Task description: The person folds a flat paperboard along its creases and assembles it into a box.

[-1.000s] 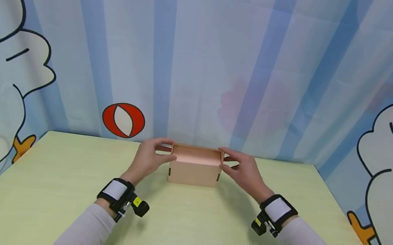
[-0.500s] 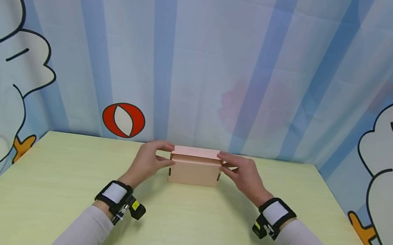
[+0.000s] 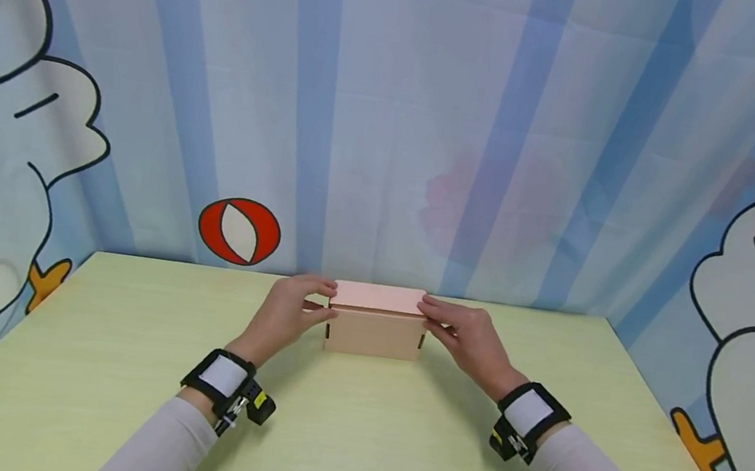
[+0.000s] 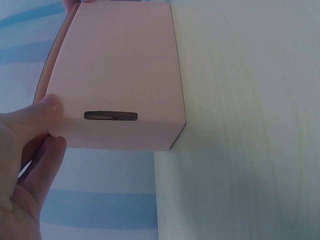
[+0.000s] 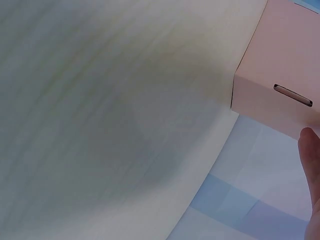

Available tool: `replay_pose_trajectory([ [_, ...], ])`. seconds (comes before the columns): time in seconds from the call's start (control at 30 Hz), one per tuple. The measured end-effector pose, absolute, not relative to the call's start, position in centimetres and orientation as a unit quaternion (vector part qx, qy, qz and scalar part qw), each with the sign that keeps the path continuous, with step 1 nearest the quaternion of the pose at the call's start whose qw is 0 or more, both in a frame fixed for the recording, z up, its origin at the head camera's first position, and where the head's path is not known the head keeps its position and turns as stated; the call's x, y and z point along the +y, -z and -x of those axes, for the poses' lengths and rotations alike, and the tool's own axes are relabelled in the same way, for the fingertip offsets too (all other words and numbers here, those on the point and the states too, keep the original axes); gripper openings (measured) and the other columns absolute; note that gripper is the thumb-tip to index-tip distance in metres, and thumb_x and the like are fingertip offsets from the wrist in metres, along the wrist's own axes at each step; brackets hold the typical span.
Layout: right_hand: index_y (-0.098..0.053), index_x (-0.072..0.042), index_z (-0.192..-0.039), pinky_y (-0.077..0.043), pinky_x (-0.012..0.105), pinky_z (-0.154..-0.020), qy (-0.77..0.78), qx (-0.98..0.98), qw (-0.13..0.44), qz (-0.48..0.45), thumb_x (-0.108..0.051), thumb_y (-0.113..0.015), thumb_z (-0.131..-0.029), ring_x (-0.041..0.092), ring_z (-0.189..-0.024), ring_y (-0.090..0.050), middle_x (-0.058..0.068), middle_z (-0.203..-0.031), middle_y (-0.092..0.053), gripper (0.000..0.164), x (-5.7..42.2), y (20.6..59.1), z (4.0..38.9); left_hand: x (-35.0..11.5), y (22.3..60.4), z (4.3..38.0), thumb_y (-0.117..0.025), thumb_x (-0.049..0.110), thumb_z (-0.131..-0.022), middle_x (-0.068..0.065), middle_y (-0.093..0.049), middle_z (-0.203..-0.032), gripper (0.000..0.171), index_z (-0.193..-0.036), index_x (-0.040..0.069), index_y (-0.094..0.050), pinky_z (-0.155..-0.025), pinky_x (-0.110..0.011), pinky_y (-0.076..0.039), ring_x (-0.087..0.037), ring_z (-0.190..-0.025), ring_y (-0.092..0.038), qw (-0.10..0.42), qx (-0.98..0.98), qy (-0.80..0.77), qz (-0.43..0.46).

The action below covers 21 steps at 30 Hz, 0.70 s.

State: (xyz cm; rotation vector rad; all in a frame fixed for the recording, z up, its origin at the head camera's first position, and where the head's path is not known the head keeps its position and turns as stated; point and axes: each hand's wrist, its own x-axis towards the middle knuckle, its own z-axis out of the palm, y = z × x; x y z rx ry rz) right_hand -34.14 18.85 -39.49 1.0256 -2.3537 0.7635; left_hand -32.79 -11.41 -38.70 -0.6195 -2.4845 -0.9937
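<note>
A small pinkish-tan cardboard box point(image 3: 374, 336) stands at the far edge of the table, its lid point(image 3: 378, 298) folded down over the top. At its left end my left hand point(image 3: 287, 310) grips the upper corner, the thumb at the front edge and fingers on the lid's end. My right hand point(image 3: 468, 337) holds the opposite upper corner in a similar way. In the left wrist view, a dark slot point(image 4: 110, 116) shows near the box's end, beside the thumb. The right wrist view shows a digit touching the box's end point(image 5: 270, 102); the rest of that hand is cut off.
The pale yellow table point(image 3: 363, 443) stretches out in front of the box. Behind it hangs a blue-and-white striped curtain point(image 3: 400, 126) with cartoon prints, including a red-and-white ball point(image 3: 239, 231). Black straps with small cameras sit on both wrists.
The box's lid has come down and forward, covering the opening seen earlier. Both hands have stayed at the box's ends, with their fingers lowering slightly along with the lid.
</note>
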Motion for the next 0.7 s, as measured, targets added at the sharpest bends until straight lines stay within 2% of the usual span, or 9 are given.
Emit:
replay_pose_trajectory([
  [0.17, -0.061, -0.013, -0.12, -0.05, 0.031, -0.082, -0.25, -0.856, 0.245, -0.381, -0.01, -0.068, -0.08, 0.015, -0.105, -0.059, 0.003, -0.123, -0.057, 0.04, 18.78, 39.54, 33.97, -11.55, 38.9, 32.62, -0.075, 0.02, -0.075, -0.002, -0.063, -0.11, 0.031, -0.102, 0.006, -0.069, -0.082, -0.03, -0.05, -0.018, -0.102, -0.058, 0.228, -0.893, 0.303, 0.244],
  [0.27, -0.061, -0.012, -0.12, -0.048, 0.033, -0.085, -0.242, -0.856, 0.248, -0.384, -0.01, -0.067, -0.08, 0.016, -0.106, -0.058, 0.004, -0.123, -0.057, 0.04, 18.83, 39.5, 33.94, -11.55, 38.86, 32.56, -0.074, 0.021, -0.075, -0.002, -0.064, -0.11, 0.031, -0.102, 0.006, -0.069, -0.084, -0.033, -0.049, -0.019, -0.101, -0.057, 0.24, -0.892, 0.286, 0.254],
  [0.7, -0.06, -0.013, -0.12, -0.049, 0.033, -0.084, -0.229, -0.853, 0.256, -0.393, -0.01, -0.067, -0.081, 0.017, -0.106, -0.058, 0.005, -0.123, -0.057, 0.04, 18.9, 39.54, 33.82, -11.68, 38.7, 32.55, -0.072, 0.023, -0.078, -0.003, -0.066, -0.107, 0.027, -0.1, 0.007, -0.07, -0.089, -0.033, -0.046, -0.018, -0.101, -0.058, 0.265, -0.89, 0.227, 0.292],
])
